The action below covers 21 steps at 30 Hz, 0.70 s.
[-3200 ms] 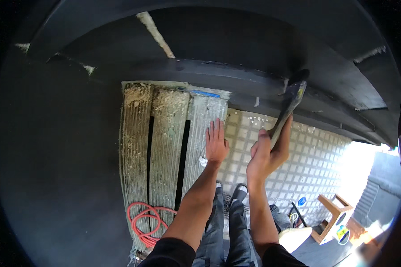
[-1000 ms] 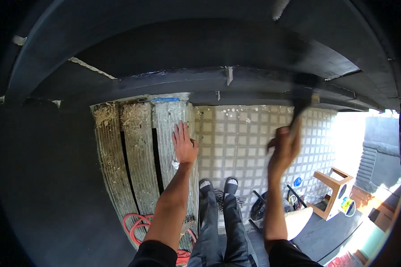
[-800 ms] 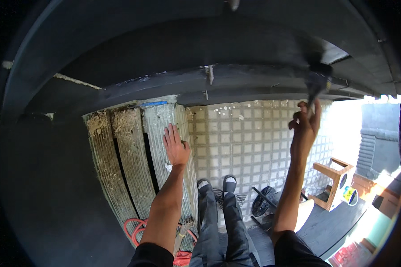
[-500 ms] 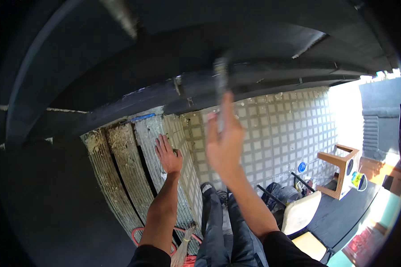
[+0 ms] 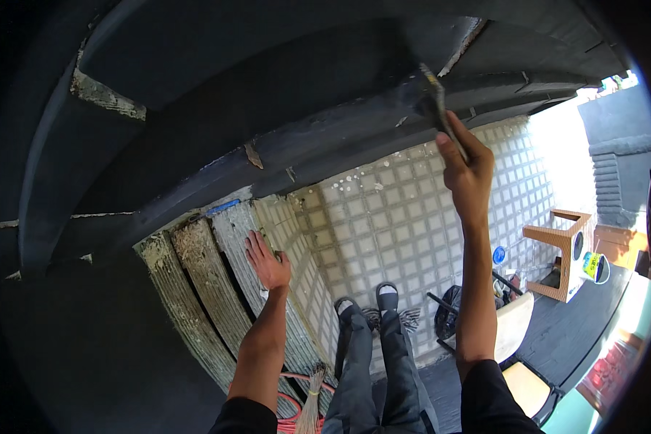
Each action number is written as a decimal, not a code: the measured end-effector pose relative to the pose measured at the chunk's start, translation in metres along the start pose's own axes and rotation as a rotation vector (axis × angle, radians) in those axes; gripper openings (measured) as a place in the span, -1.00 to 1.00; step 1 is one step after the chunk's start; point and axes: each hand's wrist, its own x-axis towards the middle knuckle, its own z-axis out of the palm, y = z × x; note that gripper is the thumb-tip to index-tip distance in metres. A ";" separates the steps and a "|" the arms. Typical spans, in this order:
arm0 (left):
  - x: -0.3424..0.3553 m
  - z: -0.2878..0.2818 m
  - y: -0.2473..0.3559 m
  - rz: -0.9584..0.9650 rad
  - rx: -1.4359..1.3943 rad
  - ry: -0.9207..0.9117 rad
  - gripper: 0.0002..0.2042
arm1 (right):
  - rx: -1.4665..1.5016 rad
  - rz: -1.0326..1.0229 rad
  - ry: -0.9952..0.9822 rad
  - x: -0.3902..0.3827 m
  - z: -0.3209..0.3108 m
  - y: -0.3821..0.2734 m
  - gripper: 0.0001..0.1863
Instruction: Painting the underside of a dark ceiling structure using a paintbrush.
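Observation:
My right hand (image 5: pixel 470 170) is closed round the handle of a paintbrush (image 5: pixel 438 101), held up at the lower part of a dark, black-painted wall (image 5: pixel 296 79). The brush head lies against the dark surface, and its bristles are hard to make out there. My left hand (image 5: pixel 269 262) holds nothing. It rests with fingers stretched out on the right-hand board of a weathered grooved plank bench (image 5: pixel 231 224). A slim blue object (image 5: pixel 223 207) lies at the far end of that board, beyond my fingertips.
Pale chips dot the tiled floor (image 5: pixel 383 217). A twig broom (image 5: pixel 312 405) and red hose (image 5: pixel 289 409) lie by the bench's near end. At right are a chair (image 5: pixel 510 325), a dark table (image 5: pixel 564 340), a brown stand (image 5: pixel 557 249) and a small bucket (image 5: pixel 595 267).
My right hand has swept the paintbrush to the right and upward along the dark wall. My left hand stays on the board. Both feet now show, the right one farther forward.

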 end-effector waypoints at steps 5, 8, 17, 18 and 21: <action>0.001 -0.001 0.001 -0.023 0.008 -0.025 -0.15 | -0.120 0.073 0.265 -0.009 -0.013 0.006 -0.51; 0.002 -0.004 0.005 -0.026 -0.009 -0.037 -0.15 | -0.110 -0.033 0.399 -0.008 0.003 0.010 -0.52; 0.002 -0.001 0.000 -0.020 0.020 -0.034 -0.16 | 0.117 0.104 0.004 -0.078 0.115 -0.050 -0.50; 0.001 0.000 -0.001 -0.015 0.021 -0.036 -0.16 | 0.117 0.107 0.009 -0.087 0.115 -0.049 -0.50; 0.000 0.001 -0.002 0.000 0.018 -0.022 -0.16 | 0.260 0.143 -0.295 -0.094 0.111 -0.054 -0.51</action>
